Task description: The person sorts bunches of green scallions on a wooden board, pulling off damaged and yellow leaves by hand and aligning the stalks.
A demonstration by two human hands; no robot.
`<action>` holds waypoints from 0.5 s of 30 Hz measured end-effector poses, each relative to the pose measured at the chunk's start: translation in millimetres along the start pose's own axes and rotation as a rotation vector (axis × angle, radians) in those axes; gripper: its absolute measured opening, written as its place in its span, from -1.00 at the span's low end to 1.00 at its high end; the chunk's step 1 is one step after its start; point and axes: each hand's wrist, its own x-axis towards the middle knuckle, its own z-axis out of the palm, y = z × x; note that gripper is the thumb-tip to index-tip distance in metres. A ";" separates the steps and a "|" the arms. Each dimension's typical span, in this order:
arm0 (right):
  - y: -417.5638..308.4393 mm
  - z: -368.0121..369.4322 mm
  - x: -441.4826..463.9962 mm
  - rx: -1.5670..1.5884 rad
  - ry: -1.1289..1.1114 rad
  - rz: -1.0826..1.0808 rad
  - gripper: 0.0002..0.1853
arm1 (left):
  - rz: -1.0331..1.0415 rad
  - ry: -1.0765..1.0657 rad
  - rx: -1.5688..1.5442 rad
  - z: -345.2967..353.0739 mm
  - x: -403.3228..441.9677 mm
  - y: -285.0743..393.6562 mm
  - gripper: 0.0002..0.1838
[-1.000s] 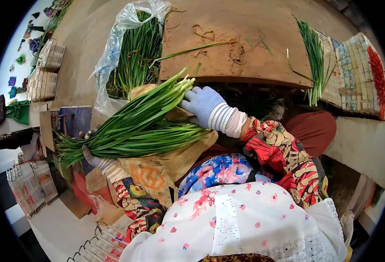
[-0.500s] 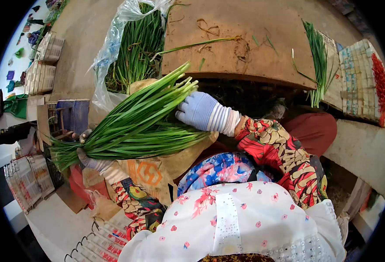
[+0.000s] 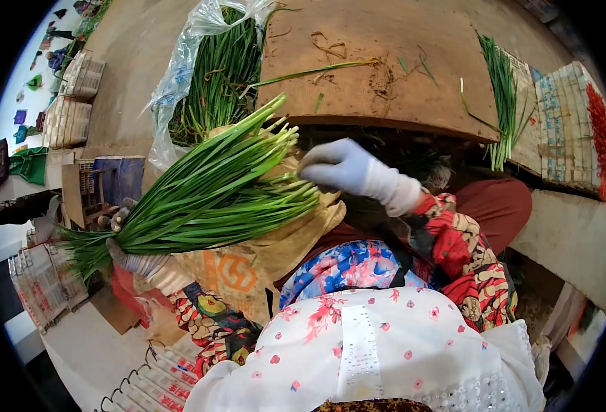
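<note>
Green stalks (image 3: 213,199) point toward two o'clock, grasped by the left hand's (image 3: 130,259) fingers, seemingly being arranged; whether the right hand (image 3: 344,167) grasps anything, I cannot tell; the next move calls for steady holding.

Tan floor (image 3: 128,75) stretches behind a brown wooden board (image 3: 378,44), pale crates (image 3: 67,125) at far left.

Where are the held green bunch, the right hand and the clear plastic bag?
Held green bunch (image 3: 210,189): head view, on the middle of its leaves.
Right hand (image 3: 346,166): head view, on its gloved back.
Clear plastic bag (image 3: 170,93): head view, on its left side.
</note>
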 end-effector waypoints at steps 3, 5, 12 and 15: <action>14.7 32.7 34.8 -0.670 0.125 -0.117 -0.64 | 0.002 -0.019 0.023 9.0 1.5 -3.9 -0.60; 5.1 56.4 49.5 -0.796 0.172 0.063 -0.56 | 0.137 0.046 0.054 11.2 -1.5 -3.9 -0.63; -5.6 55.3 33.8 0.408 -0.113 0.274 -0.74 | 0.029 -0.094 0.001 43.0 4.2 -1.4 -0.82; -30.8 40.4 -16.5 0.499 -0.420 -0.020 -0.74 | 0.094 0.010 0.020 25.5 3.7 7.0 -0.83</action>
